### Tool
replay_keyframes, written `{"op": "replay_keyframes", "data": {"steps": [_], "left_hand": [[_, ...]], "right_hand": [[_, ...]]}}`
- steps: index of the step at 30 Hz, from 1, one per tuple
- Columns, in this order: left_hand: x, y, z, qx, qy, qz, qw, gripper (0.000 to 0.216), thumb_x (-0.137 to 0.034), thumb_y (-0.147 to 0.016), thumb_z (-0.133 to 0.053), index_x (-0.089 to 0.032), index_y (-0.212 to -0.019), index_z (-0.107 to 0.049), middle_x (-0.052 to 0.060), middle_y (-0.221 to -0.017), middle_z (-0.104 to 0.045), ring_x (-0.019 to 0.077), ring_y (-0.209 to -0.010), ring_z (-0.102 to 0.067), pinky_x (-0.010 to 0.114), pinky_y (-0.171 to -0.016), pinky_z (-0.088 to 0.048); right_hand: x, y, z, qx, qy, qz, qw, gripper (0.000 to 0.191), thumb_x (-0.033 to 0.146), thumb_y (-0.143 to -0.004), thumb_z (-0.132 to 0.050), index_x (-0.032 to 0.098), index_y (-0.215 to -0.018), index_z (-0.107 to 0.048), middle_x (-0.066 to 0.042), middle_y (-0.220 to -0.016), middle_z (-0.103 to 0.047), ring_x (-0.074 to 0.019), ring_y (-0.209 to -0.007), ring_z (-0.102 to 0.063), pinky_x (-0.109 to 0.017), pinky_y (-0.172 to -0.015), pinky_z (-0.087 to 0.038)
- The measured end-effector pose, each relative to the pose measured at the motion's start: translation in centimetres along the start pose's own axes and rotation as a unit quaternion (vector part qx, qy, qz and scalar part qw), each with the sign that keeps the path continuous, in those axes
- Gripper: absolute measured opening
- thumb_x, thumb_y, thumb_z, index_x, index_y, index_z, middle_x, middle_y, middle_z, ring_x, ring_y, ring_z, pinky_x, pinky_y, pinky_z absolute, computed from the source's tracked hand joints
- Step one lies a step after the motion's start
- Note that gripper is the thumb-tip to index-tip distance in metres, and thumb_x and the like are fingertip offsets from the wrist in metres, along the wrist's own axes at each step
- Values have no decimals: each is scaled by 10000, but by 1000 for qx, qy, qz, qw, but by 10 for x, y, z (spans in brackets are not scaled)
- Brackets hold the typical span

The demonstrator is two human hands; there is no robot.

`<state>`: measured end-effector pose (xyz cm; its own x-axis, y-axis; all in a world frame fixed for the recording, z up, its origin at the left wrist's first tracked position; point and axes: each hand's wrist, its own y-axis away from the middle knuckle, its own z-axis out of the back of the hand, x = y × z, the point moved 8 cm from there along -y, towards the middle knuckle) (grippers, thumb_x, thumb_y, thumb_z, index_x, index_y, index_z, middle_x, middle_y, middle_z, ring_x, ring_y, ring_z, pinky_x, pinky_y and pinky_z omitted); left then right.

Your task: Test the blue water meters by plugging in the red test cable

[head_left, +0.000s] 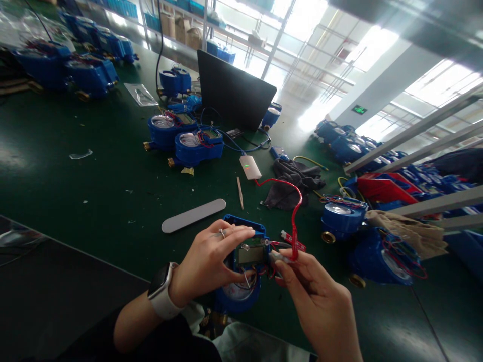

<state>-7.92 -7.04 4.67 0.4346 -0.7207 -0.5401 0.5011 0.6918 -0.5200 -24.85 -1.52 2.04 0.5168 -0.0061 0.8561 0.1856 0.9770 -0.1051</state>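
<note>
A blue water meter (241, 300) sits at the table's near edge, its housing uncovered so that a small display (250, 255) and wires show above the round dial. My left hand (206, 259), with a ring and a watch, spans the meter; its fingers rest over the top part and its thumb lies below the display. At the meter's right side, my right hand (320, 296) pinches a pale connector (279, 258) at the end of a red cable (296, 213). That cable runs to a white box (249, 167) with a lit green light. The connector's tip is partly hidden.
Beyond the hands lie a grey flat strip (193, 215), a wooden stick (240, 193) and a dark cloth (292, 182). A black laptop (234, 90) stands at the back. More blue meters (198, 146) are on the left and right (341, 216). A metal rail (415, 133) crosses the right side.
</note>
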Motion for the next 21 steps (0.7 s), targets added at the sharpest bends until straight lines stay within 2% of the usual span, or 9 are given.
{"op": "replay_keyframes", "data": {"steps": [4, 10, 14, 21], "left_hand": [[-1, 0, 1, 0, 0, 1, 1000, 561, -196, -626, -785, -173, -1136, -553, 61, -1023, -730, 192, -858, -656, 342, -754, -581], [1, 1, 0, 1, 9, 6, 1000, 590, -173, -605, -789, -180, -1145, -553, 58, -1030, -728, 201, -877, -656, 345, -764, -580], [2, 3, 0, -2, 7, 8, 1000, 609, -175, -587, -804, -173, -1145, -560, 57, -1020, -728, 202, -855, -647, 344, -740, -581], [6, 6, -5, 9, 0, 15, 1000, 676, -167, -585, -811, -201, -1192, -516, 54, -1086, -711, 200, -897, -632, 356, -782, -575]], "right_hand": [[0, 1, 1, -17, -4, -10, 1000, 177, 311, -855, -623, 213, -994, -673, -37, -913, -736, -181, -720, -709, -228, -604, -611], [-1, -1, -1, 2, -3, 3, 1000, 190, 296, -846, -632, 218, -1014, -674, -37, -919, -738, -182, -700, -708, -229, -592, -609], [-6, 1, -2, -7, -20, -18, 1000, 204, 320, -860, -617, 212, -1026, -667, -52, -926, -733, -189, -740, -708, -238, -613, -610], [-10, -4, -9, 40, -30, -3, 999, 236, 368, -882, -578, 206, -1040, -646, -46, -863, -718, -180, -734, -697, -208, -603, -588]]}}
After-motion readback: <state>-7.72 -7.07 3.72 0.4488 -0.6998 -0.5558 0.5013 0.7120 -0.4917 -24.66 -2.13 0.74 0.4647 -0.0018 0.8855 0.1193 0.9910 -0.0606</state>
